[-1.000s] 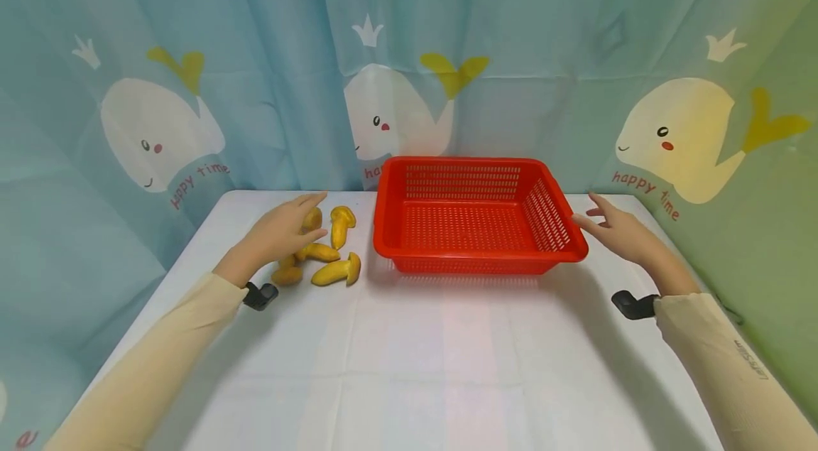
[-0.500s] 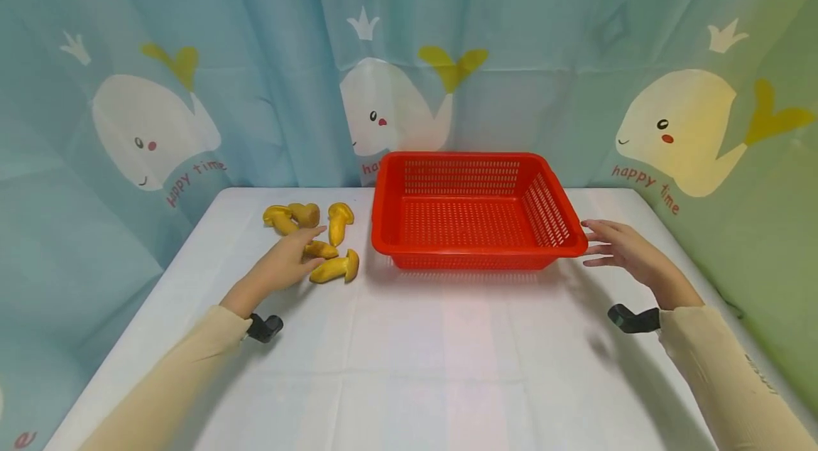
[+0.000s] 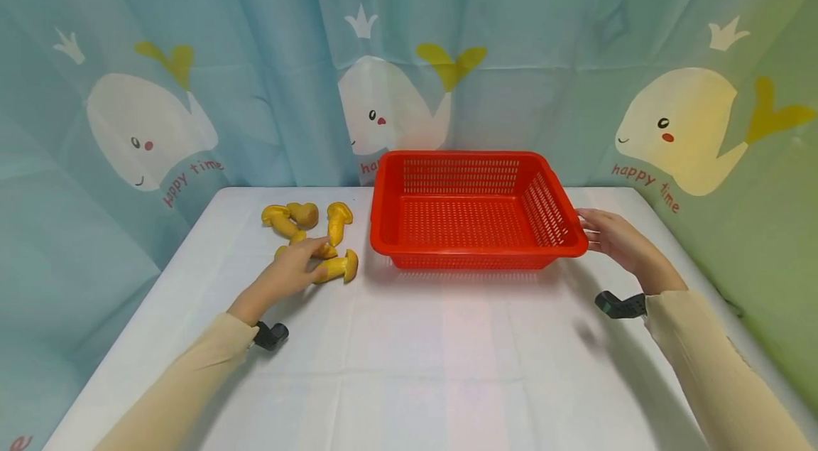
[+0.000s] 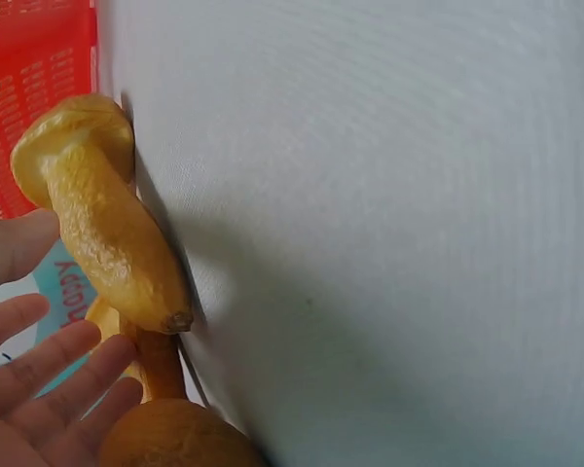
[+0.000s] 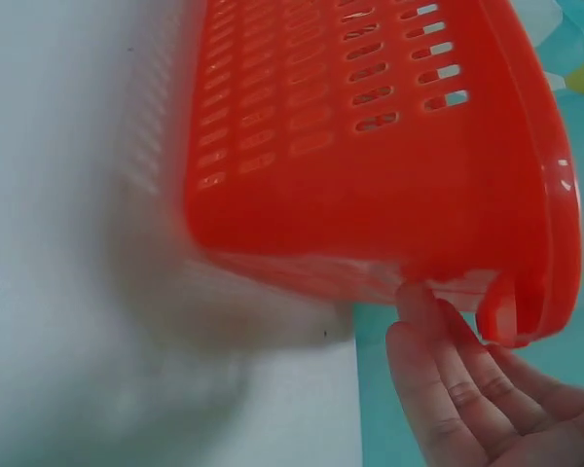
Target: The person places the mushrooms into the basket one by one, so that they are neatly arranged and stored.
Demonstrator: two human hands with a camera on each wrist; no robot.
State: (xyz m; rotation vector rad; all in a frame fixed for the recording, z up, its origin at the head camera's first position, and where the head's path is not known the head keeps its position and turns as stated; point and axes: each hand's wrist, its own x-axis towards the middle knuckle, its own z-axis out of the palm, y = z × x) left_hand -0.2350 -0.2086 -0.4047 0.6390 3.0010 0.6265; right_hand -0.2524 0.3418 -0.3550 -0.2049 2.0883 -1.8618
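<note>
My left hand point(image 3: 290, 272) reaches over a group of yellow mushrooms at the left of the table, with its thumb beside the nearest mushroom point(image 3: 341, 267). In the left wrist view its fingers are spread, and the thumb tip is right at that mushroom's point(image 4: 117, 238) stem, below the cap. A brown rounded mushroom part point(image 4: 180, 438) shows under the fingers. My right hand point(image 3: 616, 241) is at the right end of a red plastic basket point(image 3: 473, 251). The right wrist view shows straight fingers point(image 5: 457, 384) reaching up under the basket's rim, their tips against its outer wall; the thumb is hidden.
Behind the left hand lie several more mushrooms, among them an upright-lying one point(image 3: 339, 224) and a paired cluster point(image 3: 279, 218). A white cloth covers the table point(image 3: 441, 359). A blue-green curtain point(image 3: 287, 82) with whale prints hangs close behind the basket.
My left hand has drawn back toward me and lowered to the nearest mushroom. The right hand has come in against the basket's right end. Basket and mushrooms keep their places.
</note>
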